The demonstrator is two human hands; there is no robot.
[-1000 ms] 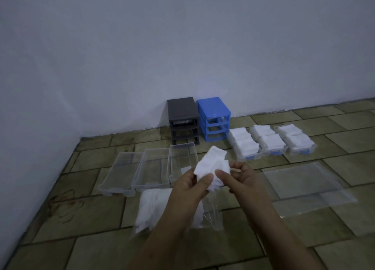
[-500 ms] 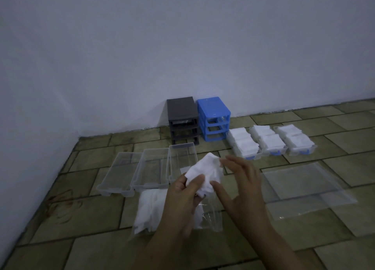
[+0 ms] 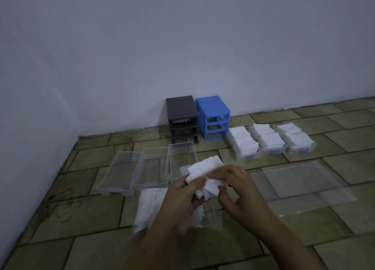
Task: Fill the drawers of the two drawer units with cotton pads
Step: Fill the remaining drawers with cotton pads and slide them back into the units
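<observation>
Above bare floor, left grip (image 3: 182,196) and right grip (image 3: 241,190) pinch cotton pads (image 3: 205,175).

We see white cotton pads (image 3: 205,175), a dark grey drawer unit (image 3: 182,118) beside a bright blue one (image 3: 213,116), clear drawers (image 3: 151,168), blue-handled drawers (image 3: 269,140) heaped white, on olive-brown floor tiles (image 3: 81,213) below a pale grey wall (image 3: 182,46).
</observation>
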